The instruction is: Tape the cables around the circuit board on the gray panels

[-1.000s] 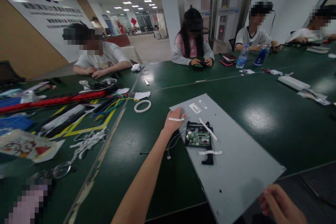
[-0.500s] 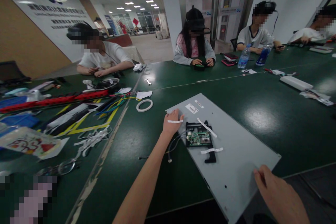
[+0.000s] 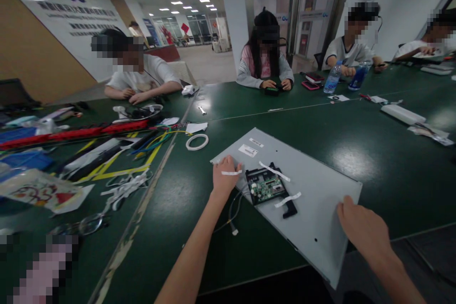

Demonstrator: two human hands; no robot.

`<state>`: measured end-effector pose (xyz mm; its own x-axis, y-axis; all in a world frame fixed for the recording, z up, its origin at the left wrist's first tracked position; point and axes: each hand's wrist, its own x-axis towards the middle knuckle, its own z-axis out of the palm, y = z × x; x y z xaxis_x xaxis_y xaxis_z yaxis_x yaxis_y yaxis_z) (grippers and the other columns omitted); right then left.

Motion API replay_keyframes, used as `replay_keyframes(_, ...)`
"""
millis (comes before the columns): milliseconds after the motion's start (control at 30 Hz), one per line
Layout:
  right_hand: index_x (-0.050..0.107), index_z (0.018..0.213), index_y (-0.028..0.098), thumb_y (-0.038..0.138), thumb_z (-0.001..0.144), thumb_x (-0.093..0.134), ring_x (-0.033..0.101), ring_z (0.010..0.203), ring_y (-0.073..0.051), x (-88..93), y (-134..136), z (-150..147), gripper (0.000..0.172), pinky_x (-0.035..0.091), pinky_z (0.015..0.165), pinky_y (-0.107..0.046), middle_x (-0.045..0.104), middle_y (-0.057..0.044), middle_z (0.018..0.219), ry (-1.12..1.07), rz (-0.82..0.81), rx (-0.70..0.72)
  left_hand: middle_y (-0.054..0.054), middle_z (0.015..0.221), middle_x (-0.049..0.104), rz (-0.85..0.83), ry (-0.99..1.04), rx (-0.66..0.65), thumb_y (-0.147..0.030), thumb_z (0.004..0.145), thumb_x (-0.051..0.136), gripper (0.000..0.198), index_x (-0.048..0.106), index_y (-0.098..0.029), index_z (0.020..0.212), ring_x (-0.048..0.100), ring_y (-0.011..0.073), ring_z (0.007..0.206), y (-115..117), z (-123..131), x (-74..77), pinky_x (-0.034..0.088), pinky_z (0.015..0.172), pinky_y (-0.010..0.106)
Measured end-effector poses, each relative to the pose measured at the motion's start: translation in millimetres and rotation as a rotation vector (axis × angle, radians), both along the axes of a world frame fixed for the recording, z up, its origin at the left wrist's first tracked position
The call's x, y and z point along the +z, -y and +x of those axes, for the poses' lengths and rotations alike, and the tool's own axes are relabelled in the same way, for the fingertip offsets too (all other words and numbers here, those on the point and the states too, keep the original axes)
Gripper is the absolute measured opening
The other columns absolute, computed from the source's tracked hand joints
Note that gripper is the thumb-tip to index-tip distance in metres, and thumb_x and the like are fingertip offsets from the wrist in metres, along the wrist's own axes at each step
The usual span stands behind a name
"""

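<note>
A flat grey panel [image 3: 302,185] lies tilted across the front of the green table, its near corner past the table edge. My left hand [image 3: 225,175] is closed on the panel's left corner, a white strip of tape [image 3: 231,173] across it. At the right edge, my right hand [image 3: 359,216] grips the panel with curled fingers. On the panel sits a black bracket with a green circuit board [image 3: 267,187], crossed by white tape strips [image 3: 274,171]. Grey cables [image 3: 233,213] hang from the board's left side beside my left forearm.
A tape roll [image 3: 197,142] and a small wrench [image 3: 202,110] lie beyond my left hand. Tools, wires and bags [image 3: 39,190] crowd the left. Several people sit across the table [image 3: 171,209]; bottles [image 3: 333,77] stand at the back right.
The panel has turned, its far end shifting left and its near end right and upward. My left hand moved slightly left and down; my right hand moved up and left, both still holding it.
</note>
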<state>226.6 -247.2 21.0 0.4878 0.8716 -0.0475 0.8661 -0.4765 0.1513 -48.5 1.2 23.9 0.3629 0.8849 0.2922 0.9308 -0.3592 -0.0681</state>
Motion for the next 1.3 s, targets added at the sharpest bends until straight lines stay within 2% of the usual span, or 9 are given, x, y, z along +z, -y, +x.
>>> replay_keyframes(233, 0.048, 0.086, 0.014, 0.028, 0.094, 0.031, 0.065, 0.067, -0.03, -5.7, -35, 8, 0.024, 0.046, 0.055, -0.036, 0.061, -0.009, 0.066, 0.018, 0.038, 0.021, 0.022, 0.108, 0.058, 0.014, -0.068, 0.145, -0.036, 0.09, 0.034, 0.044, 0.052, -0.002, 0.112, 0.051, 0.0309, 0.107, 32, -19, 4.4, 0.033, 0.091, 0.045)
replay_keyframes(367, 0.051, 0.088, 0.012, 0.014, 0.091, 0.03, 0.065, 0.072, -0.031, -5.5, -59, 12, 0.022, 0.046, 0.057, -0.035, 0.062, -0.012, 0.07, 0.075, 0.035, 0.084, 0.026, 0.114, 0.056, 0.044, -0.141, 0.218, -0.031, 0.09, 0.031, 0.048, 0.048, 0.004, 0.118, 0.049, 0.0334, 0.111, 49, -26, 5.6, 0.029, 0.094, 0.053)
replay_keyframes(500, 0.053, 0.092, 0.008, 0.005, 0.087, 0.03, 0.065, 0.076, -0.029, -2.8, -85, 17, 0.024, 0.047, 0.061, -0.034, 0.062, -0.015, 0.074, 0.097, 0.021, 0.142, 0.028, 0.118, 0.055, 0.115, -0.187, 0.225, -0.029, 0.09, 0.029, 0.049, 0.051, 0.007, 0.116, 0.042, 0.0335, 0.12, 66, -32, 5.7, 0.022, 0.101, 0.054)
replay_keyframes(600, 0.054, 0.094, 0.007, 0.005, 0.088, 0.031, 0.065, 0.08, -0.029, -1.3, -104, 22, 0.025, 0.046, 0.064, -0.034, 0.063, -0.018, 0.078, 0.092, 0.02, 0.173, 0.029, 0.116, 0.056, 0.125, -0.213, 0.218, -0.029, 0.09, 0.029, 0.052, 0.051, 0.01, 0.115, 0.043, 0.0342, 0.121, 78, -37, 7.2, 0.021, 0.102, 0.056)
replay_keyframes(800, 0.055, 0.099, 0.007, 0.006, 0.088, 0.033, 0.064, 0.085, -0.026, -2.1, -134, 29, 0.025, 0.045, 0.068, -0.032, 0.063, -0.019, 0.084, 0.086, 0.021, 0.196, 0.029, 0.115, 0.056, 0.097, -0.183, 0.236, -0.032, 0.088, 0.029, 0.054, 0.053, 0.009, 0.114, 0.047, 0.0332, 0.118, 107, -45, 14.5, 0.021, 0.104, 0.055)
replay_keyframes(1067, 0.056, 0.101, 0.007, 0.008, 0.09, 0.03, 0.061, 0.087, -0.025, -3.6, -155, 27, 0.028, 0.044, 0.068, -0.031, 0.061, -0.019, 0.087, 0.117, 0.081, 0.201, 0.029, 0.119, 0.055, 0.078, -0.11, 0.23, -0.038, 0.089, 0.026, 0.058, 0.051, 0.006, 0.118, 0.047, 0.0319, 0.119, 149, -53, 14.9, 0.016, 0.107, 0.053)
replay_keyframes(1300, 0.056, 0.1, 0.007, 0.008, 0.09, 0.028, 0.058, 0.086, -0.025, -1.7, -157, 21, 0.03, 0.044, 0.065, -0.03, 0.059, -0.019, 0.088, 0.136, 0.109, 0.186, 0.025, 0.117, 0.058, 0.07, -0.108, 0.232, -0.039, 0.089, 0.027, 0.053, 0.054, -0.001, 0.115, 0.049, 0.0309, 0.118, 162, -56, 17.6, 0.019, 0.106, 0.054)
